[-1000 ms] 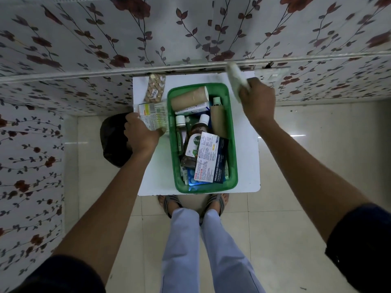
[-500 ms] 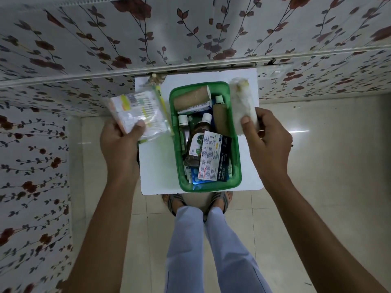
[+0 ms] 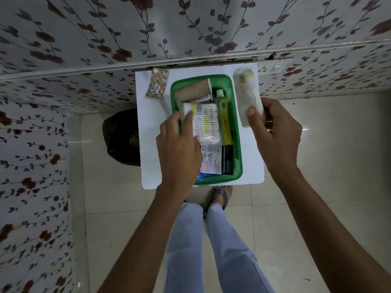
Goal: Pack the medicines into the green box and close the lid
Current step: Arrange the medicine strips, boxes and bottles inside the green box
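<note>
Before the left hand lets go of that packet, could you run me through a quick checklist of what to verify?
1. Packet over the green box, held by the left hand: ok.
2. Room under it: not ok, the box already looks full, with the dressings carton just beside it.
3. White roll secure in the right hand: ok, but not packed yet.
4. Blister strip packed: not ok, it lies on the white table.
5. Lid within reach: cannot tell, none in view.

The left hand [image 3: 179,149] has carried the clear, printed medicine packet [image 3: 206,123] from nine o'clock to over the open green plastic box [image 3: 237,132].
</note>
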A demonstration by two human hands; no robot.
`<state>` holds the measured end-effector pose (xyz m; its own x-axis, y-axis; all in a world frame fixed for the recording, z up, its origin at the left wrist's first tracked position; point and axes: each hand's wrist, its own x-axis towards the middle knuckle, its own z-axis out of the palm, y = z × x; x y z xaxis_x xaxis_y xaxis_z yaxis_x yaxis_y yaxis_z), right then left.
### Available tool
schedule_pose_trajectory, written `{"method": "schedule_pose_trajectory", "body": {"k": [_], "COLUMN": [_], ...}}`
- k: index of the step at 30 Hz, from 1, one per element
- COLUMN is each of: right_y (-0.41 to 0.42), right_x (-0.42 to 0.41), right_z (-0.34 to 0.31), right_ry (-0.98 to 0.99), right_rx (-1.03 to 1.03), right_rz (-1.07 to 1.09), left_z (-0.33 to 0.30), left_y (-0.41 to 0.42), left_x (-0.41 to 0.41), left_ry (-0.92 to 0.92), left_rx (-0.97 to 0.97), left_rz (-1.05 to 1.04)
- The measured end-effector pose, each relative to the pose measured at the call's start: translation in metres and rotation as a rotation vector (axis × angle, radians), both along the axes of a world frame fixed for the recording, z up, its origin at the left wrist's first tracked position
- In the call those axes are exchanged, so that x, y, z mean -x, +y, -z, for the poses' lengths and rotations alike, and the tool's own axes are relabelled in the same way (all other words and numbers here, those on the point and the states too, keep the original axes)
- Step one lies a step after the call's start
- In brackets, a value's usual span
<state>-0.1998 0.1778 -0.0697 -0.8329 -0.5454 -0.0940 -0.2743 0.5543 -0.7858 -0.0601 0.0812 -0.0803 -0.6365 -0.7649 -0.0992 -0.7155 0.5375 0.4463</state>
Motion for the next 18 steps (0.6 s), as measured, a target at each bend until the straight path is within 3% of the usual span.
{"method": "schedule_pose_trajectory", "body": {"k": [4, 12, 15, 18], "right_y": [0.001, 0.000, 0.005, 0.009], "right_x": [-0.007, -0.013, -0.018, -0.027], "right_z": [0.003, 0.000, 0.000, 0.005], "right_ry": [-0.024, 0.014, 0.057, 0.112], "right_rx": [-0.010, -0.056, -0.092, -0.134], "right_rz": [-0.045, -0.178, -0.290, -0.453], "left_z": [0.017, 0.032, 0.020, 0.006], "left_y": [0.000, -0.018, -0.031, -0.049], "left_x": [-0.005, 0.018, 0.007, -0.010], "left_ry": [-0.101, -0.087, 0.084, 0.318], "left_rx": [0.069, 0.035, -0.176, -0.077], "left_rz": [0.215, 0.269, 0.176, -0.141]}}
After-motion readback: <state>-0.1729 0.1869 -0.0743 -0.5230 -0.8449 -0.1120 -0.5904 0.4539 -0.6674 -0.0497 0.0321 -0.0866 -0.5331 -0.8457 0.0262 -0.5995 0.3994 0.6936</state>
